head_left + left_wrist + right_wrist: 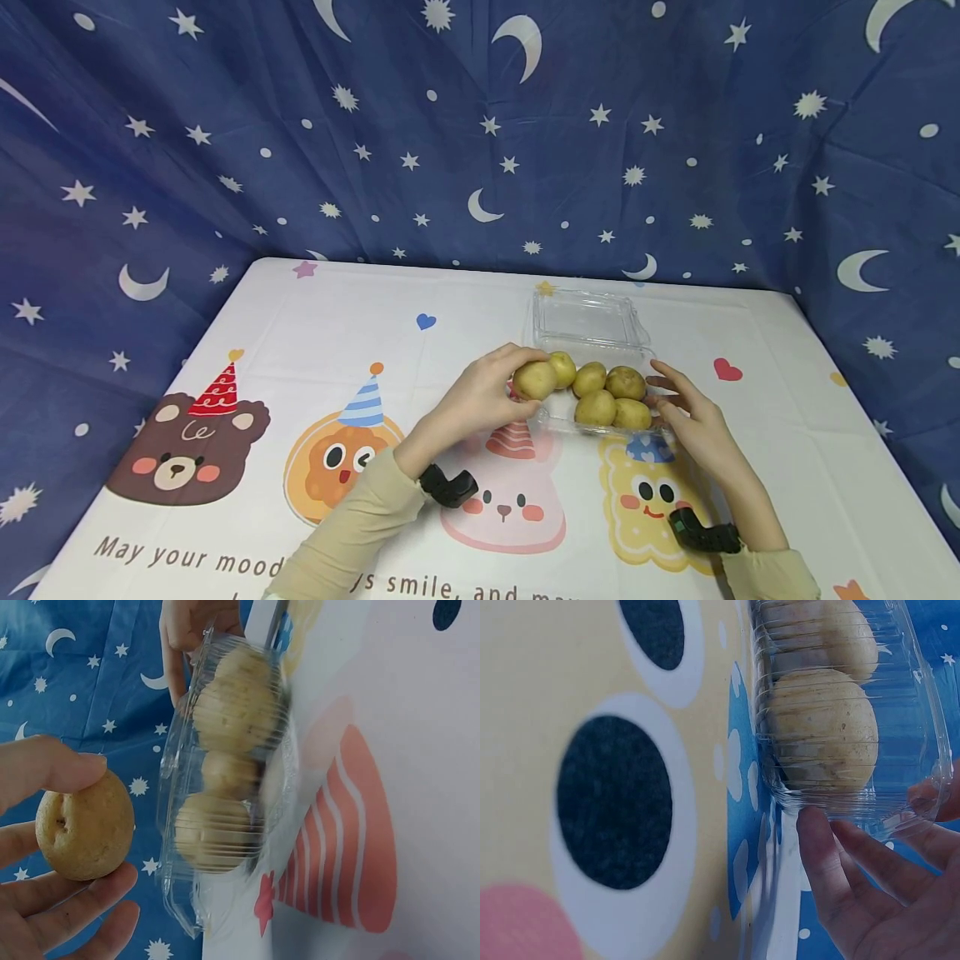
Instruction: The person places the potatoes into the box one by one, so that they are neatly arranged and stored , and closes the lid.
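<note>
My left hand [487,392] pinches a yellow potato [534,381] between thumb and fingers, at the left end of a clear plastic container [558,410]. In the left wrist view this potato [85,825] is apart from the container wall. Several more potatoes [595,408] sit inside the container, most toward its right side. At the right end, my right hand [697,421] has its fingers spread against the container's outside. In the right wrist view, fingertips [815,825] touch the ribbed wall's lower corner, and another finger lies by the rim.
The container's hinged lid [588,318] lies folded back behind it. A white tablecloth [360,308] with printed cartoon figures covers the table. A dark blue star-and-moon curtain [420,125] hangs behind the table and along its sides.
</note>
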Action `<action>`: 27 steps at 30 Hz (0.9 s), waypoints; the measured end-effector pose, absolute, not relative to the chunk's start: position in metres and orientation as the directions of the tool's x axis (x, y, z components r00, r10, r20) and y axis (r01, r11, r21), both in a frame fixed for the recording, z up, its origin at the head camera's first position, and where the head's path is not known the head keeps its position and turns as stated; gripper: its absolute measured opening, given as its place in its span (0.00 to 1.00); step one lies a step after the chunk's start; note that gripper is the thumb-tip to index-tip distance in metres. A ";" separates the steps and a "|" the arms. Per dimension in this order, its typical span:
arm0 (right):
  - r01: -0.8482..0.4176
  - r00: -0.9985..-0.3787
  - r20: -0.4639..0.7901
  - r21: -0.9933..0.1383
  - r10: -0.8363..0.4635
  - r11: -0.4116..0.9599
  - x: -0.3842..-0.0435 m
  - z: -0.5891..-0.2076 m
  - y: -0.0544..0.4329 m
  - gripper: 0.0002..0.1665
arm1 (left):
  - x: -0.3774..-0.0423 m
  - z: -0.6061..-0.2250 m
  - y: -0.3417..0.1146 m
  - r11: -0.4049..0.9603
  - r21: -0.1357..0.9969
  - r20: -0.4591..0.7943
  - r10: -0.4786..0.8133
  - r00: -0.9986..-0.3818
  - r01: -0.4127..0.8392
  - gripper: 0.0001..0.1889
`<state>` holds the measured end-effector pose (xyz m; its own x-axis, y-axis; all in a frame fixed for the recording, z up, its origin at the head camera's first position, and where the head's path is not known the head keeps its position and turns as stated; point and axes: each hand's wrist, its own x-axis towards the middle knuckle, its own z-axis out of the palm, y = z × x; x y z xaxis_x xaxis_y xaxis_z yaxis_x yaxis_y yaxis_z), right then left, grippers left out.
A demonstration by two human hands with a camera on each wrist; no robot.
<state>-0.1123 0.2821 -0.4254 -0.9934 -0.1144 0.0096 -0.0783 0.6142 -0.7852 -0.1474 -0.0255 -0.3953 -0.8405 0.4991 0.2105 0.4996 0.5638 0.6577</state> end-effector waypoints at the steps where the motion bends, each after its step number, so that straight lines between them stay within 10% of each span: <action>1: -0.080 -0.993 0.012 -0.785 -0.114 0.614 -0.112 -0.426 0.282 0.31 | -0.147 -0.396 -0.025 0.563 0.656 0.212 0.502 -0.839 0.503 0.30; 27: -0.076 -0.994 0.009 -0.780 -0.111 0.622 -0.112 -0.425 0.282 0.31 | -0.149 -0.404 -0.019 0.532 0.710 0.175 0.500 -0.848 0.460 0.30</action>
<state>-0.1123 0.2820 -0.4249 -0.9938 -0.1112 0.0086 -0.0763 0.6216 -0.7796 -0.1490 -0.0190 -0.4039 -0.8483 0.4998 0.1750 0.4602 0.5325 0.7104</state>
